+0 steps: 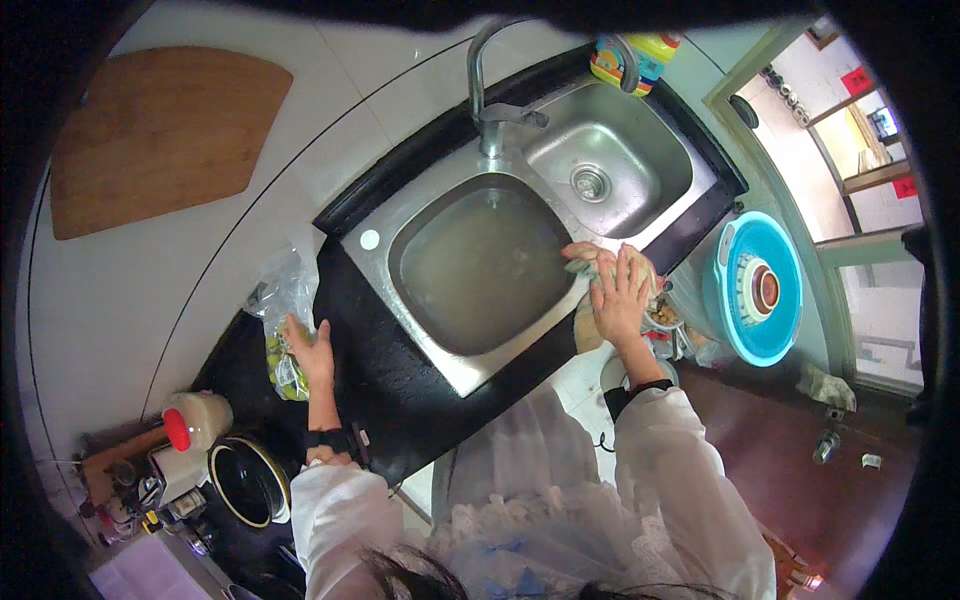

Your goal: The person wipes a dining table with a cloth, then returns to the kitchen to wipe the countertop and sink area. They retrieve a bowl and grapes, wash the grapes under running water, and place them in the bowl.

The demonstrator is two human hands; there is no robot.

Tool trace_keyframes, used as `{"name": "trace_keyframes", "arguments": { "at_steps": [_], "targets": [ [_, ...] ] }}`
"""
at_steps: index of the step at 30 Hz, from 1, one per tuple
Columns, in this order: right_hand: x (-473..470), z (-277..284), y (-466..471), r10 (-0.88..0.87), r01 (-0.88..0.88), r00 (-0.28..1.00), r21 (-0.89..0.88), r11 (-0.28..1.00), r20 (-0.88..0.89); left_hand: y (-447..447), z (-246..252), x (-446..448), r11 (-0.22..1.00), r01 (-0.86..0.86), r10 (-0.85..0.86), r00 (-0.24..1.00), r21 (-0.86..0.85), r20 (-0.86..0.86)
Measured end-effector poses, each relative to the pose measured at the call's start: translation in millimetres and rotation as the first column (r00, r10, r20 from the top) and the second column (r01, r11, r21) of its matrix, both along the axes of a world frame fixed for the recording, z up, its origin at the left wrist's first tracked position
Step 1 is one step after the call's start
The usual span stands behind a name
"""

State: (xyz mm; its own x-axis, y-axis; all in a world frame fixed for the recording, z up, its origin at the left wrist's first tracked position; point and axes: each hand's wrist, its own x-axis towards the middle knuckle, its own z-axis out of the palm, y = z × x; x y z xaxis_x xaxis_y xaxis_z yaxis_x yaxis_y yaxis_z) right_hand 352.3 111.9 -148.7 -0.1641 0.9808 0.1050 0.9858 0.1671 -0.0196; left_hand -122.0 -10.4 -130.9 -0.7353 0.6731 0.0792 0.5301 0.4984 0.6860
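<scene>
My right hand [621,296] lies with fingers spread on a crumpled cloth [581,259] at the near right edge of the steel double sink [442,360]; whether the fingers grip it is hard to tell. Cloudy water [484,266] stands in the larger basin. On the left of the counter, my left hand [309,349] has its fingers apart against a clear plastic bag [289,281] with green produce [281,371] inside. Behind the basins rises a curved metal faucet [491,124].
A blue basin [791,330] with bowls inside is at the right. A yellow plastic bottle [652,52] stands behind the small basin. At lower left are a red-lidded jar [206,416] and a dark round pot [247,480]. A wooden board [169,139] is at upper left.
</scene>
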Motion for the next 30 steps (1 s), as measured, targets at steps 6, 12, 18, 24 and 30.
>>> {"name": "trace_keyframes", "arguments": {
  "at_steps": [6,12,18,24,30],
  "targets": [
    [24.7,-8.1,43.9,-0.069,0.069,0.998,0.118,0.991,-0.002,-39.6,44.6,50.8,0.989,0.141,-0.13,0.972,0.043,-0.195],
    [-21.6,14.3,45.5,0.032,0.003,0.987,0.211,0.977,-0.158,-96.4,67.8,112.5,0.991,0.045,-0.071,0.974,0.124,0.216],
    [-129.2,-43.2,88.3,0.365,-0.498,0.867,-0.576,0.648,-0.339,-118.2,63.0,156.5,0.99,-0.014,-0.029,0.956,0.142,0.293],
    [-160.8,-111.8,111.9,0.792,-0.576,0.609,-0.662,0.479,0.044,-125.4,69.0,176.7,0.989,-0.092,0.043,0.926,0.114,0.375],
    [-161.7,-133.1,110.1,0.827,-0.587,0.549,-0.647,0.486,0.121,-81.2,64.3,191.1,0.958,0.273,-0.262,0.958,-0.083,0.118]
  ]
}}
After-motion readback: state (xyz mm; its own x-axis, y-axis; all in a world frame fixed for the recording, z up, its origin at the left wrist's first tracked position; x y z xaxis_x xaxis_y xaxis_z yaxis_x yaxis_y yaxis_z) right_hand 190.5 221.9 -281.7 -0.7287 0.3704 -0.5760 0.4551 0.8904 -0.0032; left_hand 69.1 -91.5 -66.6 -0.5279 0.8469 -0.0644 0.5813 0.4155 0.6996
